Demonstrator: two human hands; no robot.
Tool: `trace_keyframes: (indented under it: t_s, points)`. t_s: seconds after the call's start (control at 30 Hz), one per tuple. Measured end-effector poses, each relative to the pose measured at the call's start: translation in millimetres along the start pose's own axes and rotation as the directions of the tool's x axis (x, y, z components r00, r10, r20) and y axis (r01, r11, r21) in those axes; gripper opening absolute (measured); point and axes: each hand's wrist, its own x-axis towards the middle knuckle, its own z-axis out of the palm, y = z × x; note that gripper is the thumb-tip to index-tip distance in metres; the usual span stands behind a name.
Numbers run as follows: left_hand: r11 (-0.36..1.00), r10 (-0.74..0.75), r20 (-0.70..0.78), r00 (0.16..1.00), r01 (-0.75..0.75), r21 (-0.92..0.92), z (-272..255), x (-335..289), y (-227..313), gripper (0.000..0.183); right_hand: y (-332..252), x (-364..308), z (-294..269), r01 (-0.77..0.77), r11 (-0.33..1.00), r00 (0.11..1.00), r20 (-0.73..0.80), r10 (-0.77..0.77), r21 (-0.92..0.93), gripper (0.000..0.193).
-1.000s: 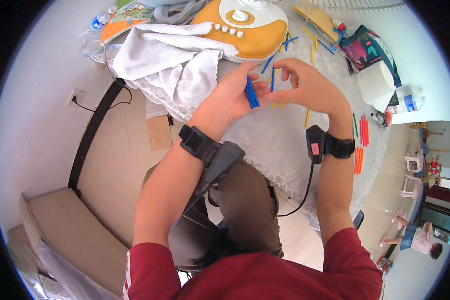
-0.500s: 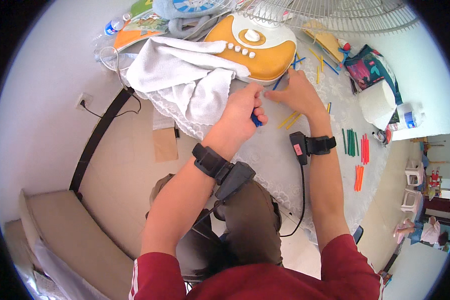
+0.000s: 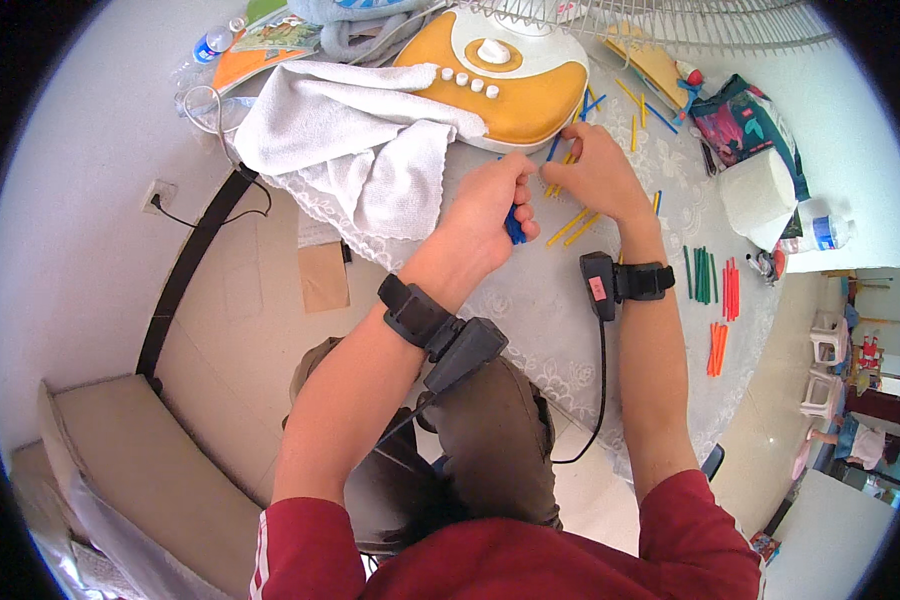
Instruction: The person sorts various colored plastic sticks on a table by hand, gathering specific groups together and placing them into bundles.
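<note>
My left hand (image 3: pixel 488 208) is closed round a bundle of short blue sticks (image 3: pixel 515 228), whose ends stick out below the curled fingers. Just to its right, my right hand (image 3: pixel 607 175) reaches over the table beside the fan base, thumb and fingers apart. A loose blue stick (image 3: pixel 553 148) lies near its fingertips, and yellow sticks (image 3: pixel 573 226) lie under and below the hand. More yellow sticks (image 3: pixel 633 133) and a blue stick (image 3: pixel 661 118) are scattered beyond it. Sorted groups of green sticks (image 3: pixel 703 275), red sticks (image 3: pixel 732 290) and orange sticks (image 3: pixel 717 350) lie to the right.
A yellow and white fan base (image 3: pixel 530 95) stands at the back, its wire grille (image 3: pixel 670 22) overhanging the table. A white towel (image 3: pixel 345 140) drapes over the left edge. At right are a paper roll (image 3: pixel 757 198), a dark bag (image 3: pixel 745 130) and a plastic bottle (image 3: pixel 820 234).
My right hand has its fingers near the blue stick by the fan base, a little higher than before. My left hand keeps the blue bundle. The whole view has shifted slightly.
</note>
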Motion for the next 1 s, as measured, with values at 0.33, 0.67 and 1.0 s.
trace_keyframes:
  t_s: [0.33,0.67,1.0]
  points:
    - [0.999,0.012,0.013,1.000,-0.012,0.032,-5,-2,4,0.024,-6,-5,-16,-0.322,0.907,0.946,-0.062,0.317,-0.271,0.033]
    - [0.995,0.100,-0.067,0.993,-0.100,0.003,6,1,-3,0.022,-13,-10,-48,-0.224,0.971,0.962,0.139,0.234,-0.087,0.037]
    - [0.994,0.100,-0.062,0.993,-0.102,-0.026,-9,12,3,0.016,-13,-11,-24,0.193,0.974,0.911,0.391,-0.132,-0.122,0.020]
